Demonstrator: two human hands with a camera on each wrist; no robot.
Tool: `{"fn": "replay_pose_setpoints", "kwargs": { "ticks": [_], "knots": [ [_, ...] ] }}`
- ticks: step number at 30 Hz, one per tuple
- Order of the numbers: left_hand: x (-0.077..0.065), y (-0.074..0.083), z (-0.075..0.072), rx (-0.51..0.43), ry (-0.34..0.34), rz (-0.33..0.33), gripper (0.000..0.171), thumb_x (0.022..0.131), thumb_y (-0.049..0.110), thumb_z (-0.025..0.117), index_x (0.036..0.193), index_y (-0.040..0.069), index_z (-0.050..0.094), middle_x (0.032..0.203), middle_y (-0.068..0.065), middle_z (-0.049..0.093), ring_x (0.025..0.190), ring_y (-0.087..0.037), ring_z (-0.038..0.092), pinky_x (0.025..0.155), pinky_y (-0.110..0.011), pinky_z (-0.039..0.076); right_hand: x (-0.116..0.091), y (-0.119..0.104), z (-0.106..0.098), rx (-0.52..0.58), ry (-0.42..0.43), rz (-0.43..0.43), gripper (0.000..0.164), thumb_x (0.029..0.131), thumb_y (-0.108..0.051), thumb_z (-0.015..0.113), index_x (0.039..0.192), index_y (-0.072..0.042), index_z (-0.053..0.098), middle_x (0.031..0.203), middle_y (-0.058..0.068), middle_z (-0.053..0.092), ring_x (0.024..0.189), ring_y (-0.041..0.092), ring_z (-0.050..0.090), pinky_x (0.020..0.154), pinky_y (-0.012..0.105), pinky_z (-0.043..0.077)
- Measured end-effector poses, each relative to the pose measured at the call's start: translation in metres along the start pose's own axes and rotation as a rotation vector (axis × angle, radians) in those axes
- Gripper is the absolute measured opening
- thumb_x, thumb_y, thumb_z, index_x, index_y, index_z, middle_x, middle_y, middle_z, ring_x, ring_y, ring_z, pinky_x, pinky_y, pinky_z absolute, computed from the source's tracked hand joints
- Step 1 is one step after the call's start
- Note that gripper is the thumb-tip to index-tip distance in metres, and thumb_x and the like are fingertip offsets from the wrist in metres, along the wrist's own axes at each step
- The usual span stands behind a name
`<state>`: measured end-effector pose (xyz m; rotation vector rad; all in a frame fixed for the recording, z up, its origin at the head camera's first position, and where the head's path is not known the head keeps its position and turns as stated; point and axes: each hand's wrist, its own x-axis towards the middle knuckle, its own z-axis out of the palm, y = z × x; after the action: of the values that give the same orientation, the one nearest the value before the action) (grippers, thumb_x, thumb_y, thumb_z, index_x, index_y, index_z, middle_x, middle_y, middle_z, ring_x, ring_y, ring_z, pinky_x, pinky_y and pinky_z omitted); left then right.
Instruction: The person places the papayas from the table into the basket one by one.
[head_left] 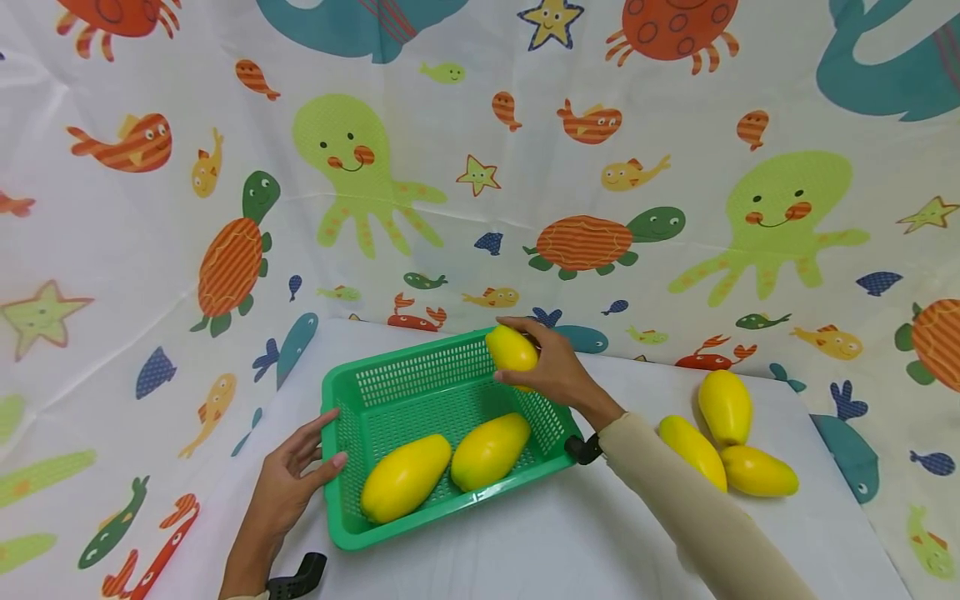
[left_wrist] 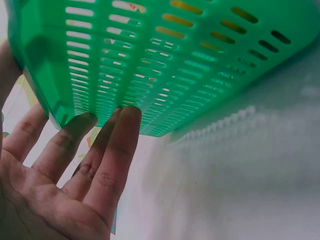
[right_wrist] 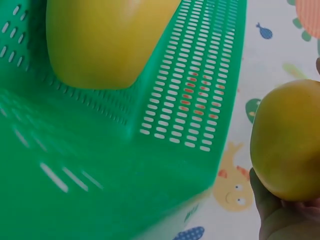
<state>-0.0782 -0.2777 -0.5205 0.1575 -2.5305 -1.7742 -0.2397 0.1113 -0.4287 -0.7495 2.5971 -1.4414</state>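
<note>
A green basket (head_left: 420, 387) with slotted walls sits in front of me in the head view. My right hand (head_left: 557, 372) grips a yellow mango (head_left: 512, 350) over its far right corner; the right wrist view shows this fruit (right_wrist: 287, 142) from the side, with fingers beneath it. Inside the basket, a mango (head_left: 405, 479) lies at the near left and another mango (head_left: 491, 452) beside it. My left hand (head_left: 281, 483) is at the basket's left end, thumb and a finger at the rim. In the left wrist view, fairly straight fingers (left_wrist: 112, 165) touch the slotted wall (left_wrist: 150, 75).
To the right of the basket, three more mangoes (head_left: 726, 408) lie grouped on the white tablecloth (head_left: 600, 533), partly behind my right sleeve (head_left: 690, 500). A white curtain (head_left: 465, 225) printed with sea animals hangs behind the table.
</note>
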Motion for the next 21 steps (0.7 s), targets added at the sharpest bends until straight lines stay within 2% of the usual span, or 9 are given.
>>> {"fn": "replay_pose_setpoints", "kwargs": {
  "ticks": [10, 15, 21],
  "knots": [
    [-0.001, 0.001, 0.001, 0.008, 0.005, -0.025, 0.065, 0.103, 0.032, 0.073, 0.162, 0.031, 0.046, 0.161, -0.011, 0.054, 0.115, 0.004, 0.062, 0.092, -0.018, 0.057, 0.011, -0.002, 0.011, 0.006, -0.030, 0.007, 0.084, 0.085, -0.028, 0.091, 0.158, -0.026, 0.050, 0.143, 0.004, 0.061, 0.115, 0.029, 0.062, 0.097, 0.043, 0.059],
    [0.000, 0.001, 0.001, 0.019, 0.006, -0.028, 0.065, 0.103, 0.034, 0.073, 0.162, 0.033, 0.045, 0.162, -0.009, 0.054, 0.116, 0.004, 0.061, 0.093, -0.017, 0.056, 0.016, -0.003, 0.015, 0.016, -0.054, 0.013, 0.083, 0.086, -0.023, 0.091, 0.157, -0.030, 0.050, 0.145, 0.003, 0.060, 0.119, 0.029, 0.060, 0.102, 0.046, 0.057],
    [0.000, 0.000, 0.001, 0.006, 0.007, -0.018, 0.065, 0.103, 0.032, 0.073, 0.162, 0.032, 0.046, 0.162, -0.010, 0.053, 0.115, 0.002, 0.063, 0.092, -0.018, 0.057, 0.021, -0.002, 0.022, 0.009, -0.098, -0.004, 0.083, 0.086, -0.026, 0.092, 0.157, -0.033, 0.050, 0.150, 0.002, 0.058, 0.123, 0.028, 0.059, 0.105, 0.046, 0.055]
  ]
}}
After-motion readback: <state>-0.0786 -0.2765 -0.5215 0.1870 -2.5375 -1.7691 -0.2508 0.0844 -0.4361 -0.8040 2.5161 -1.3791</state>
